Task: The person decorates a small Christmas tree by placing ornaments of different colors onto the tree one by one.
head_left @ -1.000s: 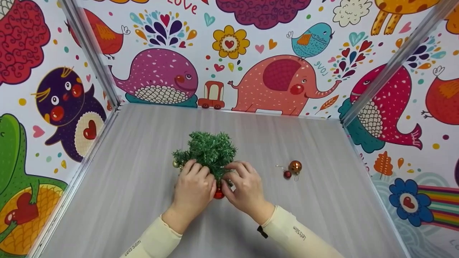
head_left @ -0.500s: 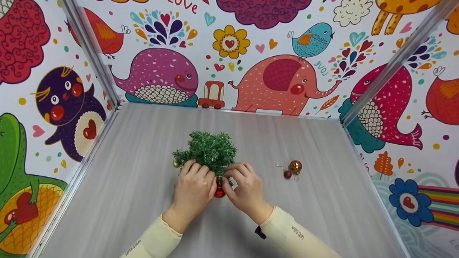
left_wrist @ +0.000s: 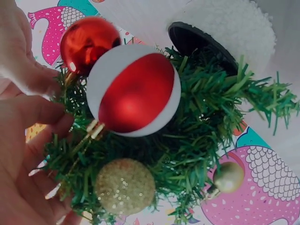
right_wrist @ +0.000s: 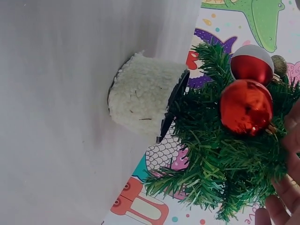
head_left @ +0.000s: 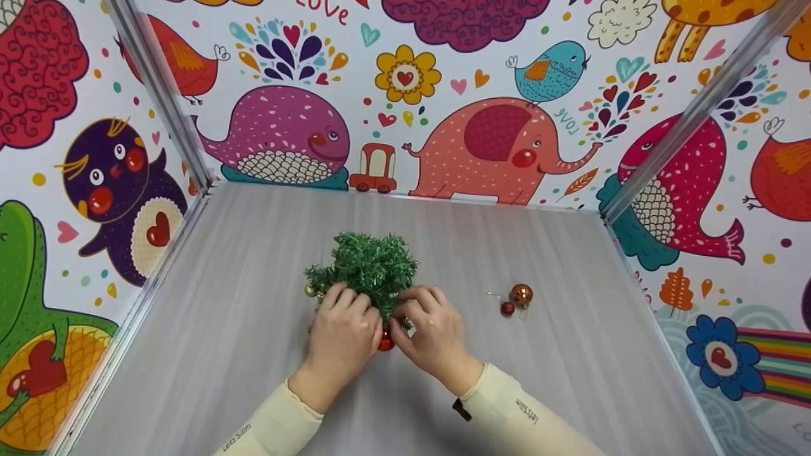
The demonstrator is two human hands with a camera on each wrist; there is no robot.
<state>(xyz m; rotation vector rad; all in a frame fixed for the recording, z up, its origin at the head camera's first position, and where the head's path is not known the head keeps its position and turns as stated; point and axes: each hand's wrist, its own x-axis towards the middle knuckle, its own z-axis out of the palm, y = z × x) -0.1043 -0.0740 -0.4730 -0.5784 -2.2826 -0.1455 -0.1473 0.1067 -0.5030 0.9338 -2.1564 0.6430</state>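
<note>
A small artificial Christmas tree (head_left: 374, 263) stands in a pot with a fluffy white cover (right_wrist: 140, 96). My left hand (head_left: 345, 329) grips its near left branches with curled fingers. On the near right, my right hand (head_left: 434, 332) pinches a branch tip with thumb and forefinger, right by the cap of a shiny red bauble (right_wrist: 246, 107). Beside that bauble hangs a red and white bauble (left_wrist: 136, 91). Lower in the left wrist view are a gold glitter bauble (left_wrist: 125, 186) and a small plain gold bauble (left_wrist: 228, 177). The head view hides most of these baubles behind the hands.
Right of the tree, an orange-brown bauble (head_left: 521, 295) and a small dark red bauble (head_left: 507, 308) lie with their hanging loops on the grey wood-grain table (head_left: 557, 380). Patterned panels (head_left: 405, 126) with metal posts (head_left: 168, 95) enclose the back and sides.
Both hands stay almost in place at the tree. Between them the red bauble shifts slightly up, then back down and a little left. The loose baubles have not moved.
</note>
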